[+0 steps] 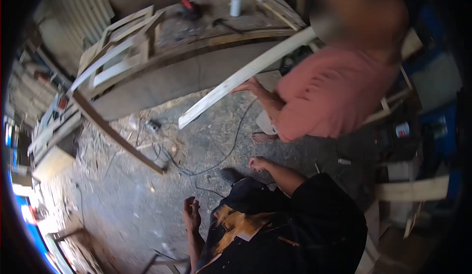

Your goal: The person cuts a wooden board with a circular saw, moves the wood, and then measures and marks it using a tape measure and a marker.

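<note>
Two bare hands show below, neither visibly holding anything. The left hand (191, 214) is raised over the floor (132, 195) with its fingers slightly apart; the right hand (257, 164) has its fingers curled in, and I cannot tell whether they are fully closed. Nearest to the right hand are a shoe (230, 176) and a dark cable (239, 136).

The plank (246, 72) is in a co-worker's hand (249, 85), slanting between the co-worker and the desk (204, 30), its near end over the floor and touching neither of the person's hands.

That end looks unsupported, so a turn by the co-worker could swing it into the person, or a slip could drop it towards the co-worker's bare foot (264, 137). The looped cable could catch a foot. The brown beam (115, 134), leaning from the wooden frame (123, 53) towards the floor, could slide if bumped.

As for containers, a white bottle (236, 3) stands upright on the desk, beyond the hammer (228, 26); a swinging plank might topple it. A white tub (402, 129) sits off at the right. Neither shows its contents.
</note>
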`<state>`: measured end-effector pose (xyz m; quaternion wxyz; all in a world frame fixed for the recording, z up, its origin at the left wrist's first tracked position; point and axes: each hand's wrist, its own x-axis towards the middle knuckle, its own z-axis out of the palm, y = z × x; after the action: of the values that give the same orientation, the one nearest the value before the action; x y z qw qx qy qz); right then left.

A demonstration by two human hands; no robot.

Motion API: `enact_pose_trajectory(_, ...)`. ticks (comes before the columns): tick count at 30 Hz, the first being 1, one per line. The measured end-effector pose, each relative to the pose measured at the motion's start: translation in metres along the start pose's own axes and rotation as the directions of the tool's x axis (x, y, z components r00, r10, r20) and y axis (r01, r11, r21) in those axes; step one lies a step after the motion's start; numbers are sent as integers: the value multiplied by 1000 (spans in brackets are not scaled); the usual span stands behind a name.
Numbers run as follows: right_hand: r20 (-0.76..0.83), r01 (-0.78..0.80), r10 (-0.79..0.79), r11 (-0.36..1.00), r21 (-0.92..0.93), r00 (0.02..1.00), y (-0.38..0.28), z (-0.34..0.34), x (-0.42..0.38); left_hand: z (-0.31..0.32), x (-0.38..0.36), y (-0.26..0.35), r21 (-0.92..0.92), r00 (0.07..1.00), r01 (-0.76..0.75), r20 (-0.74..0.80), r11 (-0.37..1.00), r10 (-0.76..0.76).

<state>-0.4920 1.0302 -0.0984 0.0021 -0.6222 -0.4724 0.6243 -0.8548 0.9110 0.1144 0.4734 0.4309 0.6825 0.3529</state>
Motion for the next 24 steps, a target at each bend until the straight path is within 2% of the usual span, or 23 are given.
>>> enact_pose_trajectory(2, -13, -60, 60, 998, -21, 998, 32, -6, -16, -3, 12, -27, -47, 992, 48, 117, 998, -42)
enact_pose_trajectory(3, -86, -74, 80, 995, 70, 993, 41, -5, -30, -6, 19, -44, 1, 981, 83, 177, 997, -82)
enact_pose_trajectory(4, -81, -85, 90, 994, 71, 993, 47, -2, -38, -5, 22, -53, 55, 958, 101, 265, 993, -112)
enact_pose_trajectory(5, -63, -89, 92, 995, 55, 994, 46, 2, -45, -13, 32, -78, 129, 930, 80, 346, 988, -120)
enact_pose_trajectory(6, -94, -94, 103, 991, 92, 990, 48, 9, -46, -20, 40, -85, 235, 897, -52, 438, 971, -58)
enact_pose_trajectory(7, -121, -76, 93, 988, 135, 988, 51, 17, -43, -28, 54, -97, 373, 864, -146, 499, 916, -65)
enact_pose_trajectory(9, -67, -56, 86, 931, 362, 994, 61, 38, -40, -48, 76, -123, 427, 859, -164, 505, 890, -84)
enact_pose_trajectory(10, -39, -49, 76, 882, 468, 996, 65, 49, -43, -66, 98, -161, 343, 867, 21, 461, 939, -188)
enact_pose_trajectory(11, -70, -31, 76, 867, 498, 995, 66, 66, -53, -78, 116, -182, 246, 853, 210, 427, 946, -301)
enact_pose_trajectory(12, -172, 13, 48, 942, 337, 984, 64, 81, -64, -81, 110, -155, 213, 874, 236, 379, 948, -303)
enact_pose_trajectory(13, -265, 31, 12, 987, 156, 964, 69, 91, -71, -87, 122, -164, 206, 868, 260, 378, 943, -322)
enact_pose_trajectory(15, -260, 25, 26, 981, 191, 965, 90, 101, -79, -80, 133, -163, 182, 884, 299, 317, 937, -344)
enact_pose_trajectory(16, -224, 24, 25, 977, 214, 974, 106, 107, -81, -74, 131, -152, 226, 906, 173, 346, 959, -245)
enact_pose_trajectory(17, -239, 21, 36, 973, 228, 970, 113, 109, -95, -58, 132, -147, 233, 900, 161, 364, 959, -240)
enact_pose_trajectory(19, -360, -20, 204, 890, 456, 910, 129, 120, -123, -39, 128, -138, 222, 873, 196, 404, 955, -273)
enact_pose_trajectory(20, -354, -29, 246, 854, 520, 902, 142, 124, -127, -23, 120, -129, 232, 865, 162, 435, 959, -252)
enact_pose_trajectory(24, -434, 53, 315, 756, 653, 844, 183, 154, -147, 30, 103, -114, 352, 761, -19, 613, 936, -215)
